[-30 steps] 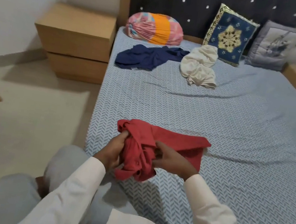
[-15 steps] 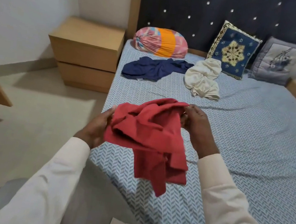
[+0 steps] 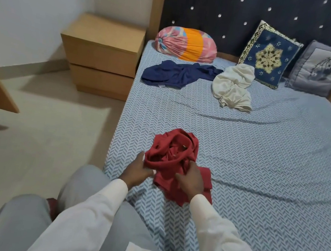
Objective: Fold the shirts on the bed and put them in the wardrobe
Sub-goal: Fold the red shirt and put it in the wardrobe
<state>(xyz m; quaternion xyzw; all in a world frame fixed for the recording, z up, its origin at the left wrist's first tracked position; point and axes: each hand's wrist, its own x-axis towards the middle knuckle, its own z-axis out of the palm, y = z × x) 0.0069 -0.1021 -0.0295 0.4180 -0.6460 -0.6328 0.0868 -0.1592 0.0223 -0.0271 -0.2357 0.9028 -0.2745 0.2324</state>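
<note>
Clutter at the head of the bed (image 3: 262, 161) is one bolster (image 3: 186, 44) and two cushions, a blue one (image 3: 269, 55) and a grey one (image 3: 319, 71), with a wooden nightstand (image 3: 102, 55) beside the bed's left edge. Both white-sleeved arms reach forward over grey-trousered knees, the left hand (image 3: 139, 168) with its fingers closed on the near left edge of the bunched red shirt (image 3: 174, 154), the right hand (image 3: 192, 179) lying on its lower part, grip unclear. Three shirts lie on the bed: the red one near the front left edge, a navy shirt (image 3: 176, 74) and a cream shirt (image 3: 233, 86) well beyond it, unfolded.
</note>
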